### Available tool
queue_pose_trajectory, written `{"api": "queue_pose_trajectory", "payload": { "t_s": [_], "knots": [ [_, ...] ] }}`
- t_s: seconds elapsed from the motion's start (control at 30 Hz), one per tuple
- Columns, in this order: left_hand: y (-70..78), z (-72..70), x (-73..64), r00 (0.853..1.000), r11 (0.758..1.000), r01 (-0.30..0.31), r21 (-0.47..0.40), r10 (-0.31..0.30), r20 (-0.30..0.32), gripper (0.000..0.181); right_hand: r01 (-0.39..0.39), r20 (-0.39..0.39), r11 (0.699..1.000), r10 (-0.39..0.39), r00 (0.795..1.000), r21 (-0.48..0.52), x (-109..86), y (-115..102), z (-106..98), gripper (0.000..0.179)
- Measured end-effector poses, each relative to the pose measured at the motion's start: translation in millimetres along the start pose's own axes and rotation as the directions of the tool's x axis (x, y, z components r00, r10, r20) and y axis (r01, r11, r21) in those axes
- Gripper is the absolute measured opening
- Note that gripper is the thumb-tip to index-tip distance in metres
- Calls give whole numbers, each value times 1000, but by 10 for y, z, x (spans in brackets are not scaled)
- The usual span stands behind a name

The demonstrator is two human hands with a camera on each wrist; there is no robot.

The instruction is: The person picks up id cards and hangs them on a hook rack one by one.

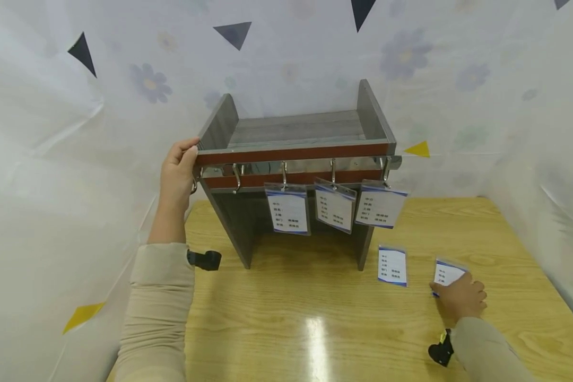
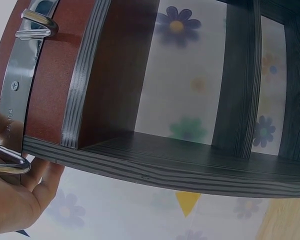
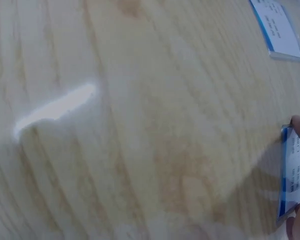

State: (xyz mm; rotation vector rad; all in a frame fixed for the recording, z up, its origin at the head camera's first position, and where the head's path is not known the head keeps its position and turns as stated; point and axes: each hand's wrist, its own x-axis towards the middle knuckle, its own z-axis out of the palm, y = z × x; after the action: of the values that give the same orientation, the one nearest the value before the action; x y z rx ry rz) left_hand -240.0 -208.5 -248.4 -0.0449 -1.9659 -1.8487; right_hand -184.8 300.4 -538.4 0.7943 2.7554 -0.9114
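My left hand (image 1: 176, 172) grips the left front corner of a grey wooden shelf rack (image 1: 296, 151), near the end of its metal hook rail (image 2: 12, 95). Three plastic-sleeved name badges hang side by side from the hooks: a left one (image 1: 288, 211), a middle tilted one (image 1: 335, 207) and a right one (image 1: 381, 206). On the table at right, my right hand (image 1: 460, 297) holds another name badge (image 1: 448, 272) by its edges. The right wrist view has its thumb at one corner of this badge (image 3: 296, 165) and fingers at the opposite edge.
One more name badge (image 1: 392, 266) lies flat on the wooden table (image 1: 277, 318), left of my right hand. A bare hook (image 1: 236, 178) is on the rail's left part. White flower-patterned sheeting (image 1: 296, 58) encloses the back and sides.
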Motion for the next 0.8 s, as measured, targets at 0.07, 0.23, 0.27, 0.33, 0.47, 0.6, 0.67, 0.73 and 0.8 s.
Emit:
{"api": "queue_pose_trajectory", "payload": {
  "t_s": [0.07,0.23,0.27,0.33,0.47,0.6,0.67,0.73,0.8],
  "knots": [
    [2,1,-2,1000,1000,6,7,-6,2,27,-26,23,1000,25,999,10,3,-28,-13,95],
    [18,-9,-16,1000,999,25,44,-25,2,29,-85,101,996,81,992,35,16,-86,-49,106],
    [20,-11,-18,1000,998,28,49,-28,2,30,-93,112,995,89,990,36,13,-90,-51,107],
    [21,-9,-17,999,998,32,52,-32,1,30,-113,125,993,107,986,36,5,-97,-50,109],
    [23,-2,-11,999,997,36,69,-36,-6,30,-128,131,991,123,984,33,-27,-127,-57,112],
    [14,1,-2,999,997,39,74,-37,-17,29,-114,136,993,111,984,13,-59,-151,-74,112],
    [7,3,1,999,996,36,78,-35,-19,29,-104,138,995,103,985,-1,-70,-142,-84,111],
    [0,7,4,999,996,34,84,-33,-25,29,-85,148,996,85,985,-2,-75,-113,-91,108],
    [1,4,1,999,995,33,91,-31,-25,29,-52,154,999,52,987,-2,-68,-70,-103,101]
  ]
}}
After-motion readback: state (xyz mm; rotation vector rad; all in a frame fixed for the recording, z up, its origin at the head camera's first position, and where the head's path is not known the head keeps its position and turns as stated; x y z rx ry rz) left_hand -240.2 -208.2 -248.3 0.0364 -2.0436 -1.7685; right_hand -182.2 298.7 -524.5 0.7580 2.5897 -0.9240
